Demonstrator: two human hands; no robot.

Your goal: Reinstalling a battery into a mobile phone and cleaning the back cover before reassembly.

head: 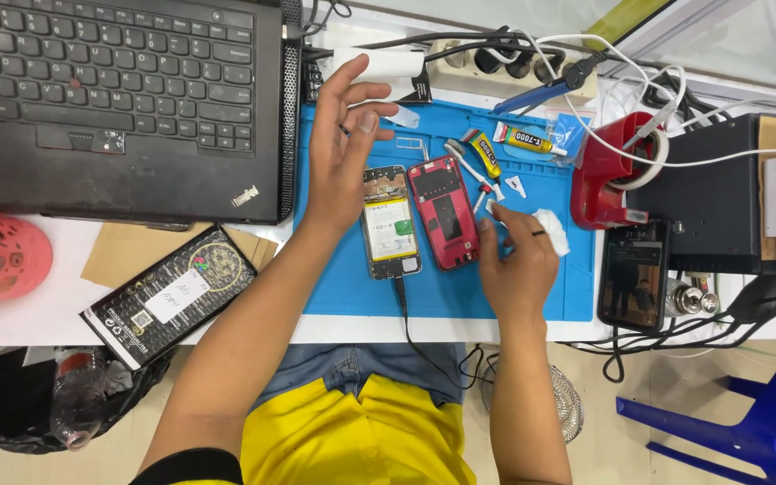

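Opened phone point(391, 223) between both hands, touching neither.

Your left hand point(345, 144) hovers raised at the upper left of the blue mat point(352, 287), fingers spread and loosely curled, palm turned rightward. Your right hand point(515, 260) rests on the mat's lower right, fingers bent inward, both forearms bare.

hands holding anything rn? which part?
Right hand pinches a white wad by its lower-left end, beside the red phone shell. Left hand is open above the blue mat; something small may sit at its fingertips, too small to tell.
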